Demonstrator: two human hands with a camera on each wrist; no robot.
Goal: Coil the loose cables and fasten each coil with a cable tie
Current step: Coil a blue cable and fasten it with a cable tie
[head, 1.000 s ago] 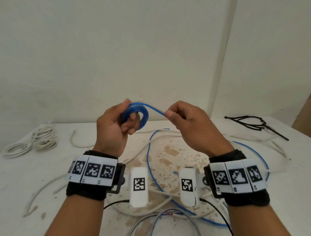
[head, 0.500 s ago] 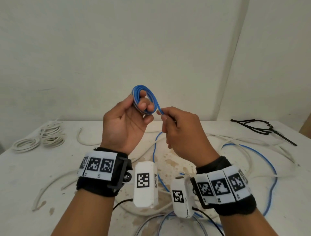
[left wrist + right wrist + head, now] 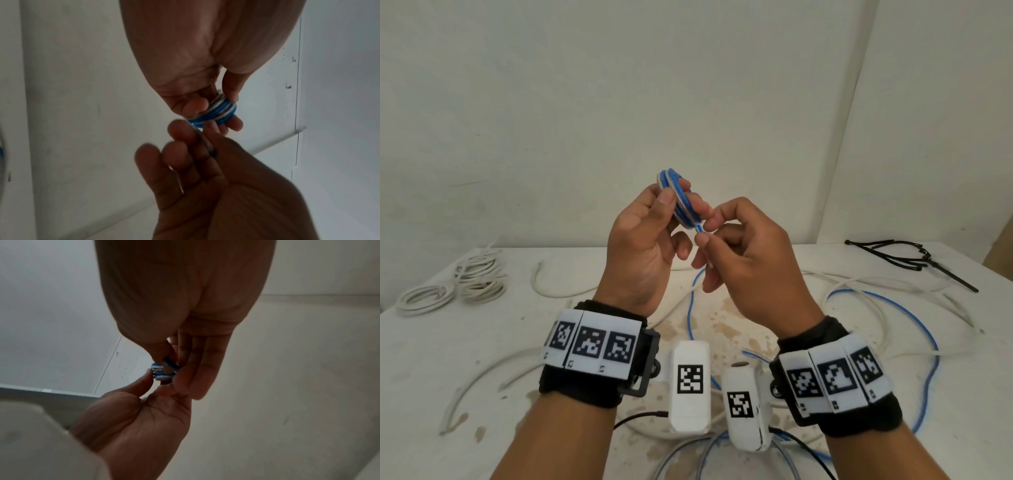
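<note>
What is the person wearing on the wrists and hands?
The left hand and right hand are bare, without gloves. Each wrist carries a black band with white tiles printed with black square codes. A white camera pod with such a code, and a thin black cable, hangs beside each.

Your bare forearms carry black wristbands with white square-coded marker tiles; white tagged camera pods trail thin black cables.

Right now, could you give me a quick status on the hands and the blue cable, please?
Left hand grips blue coil. Right hand pinches blue cable just below it. Long tail loose on table. Black cable ties far right, untouched.
</note>
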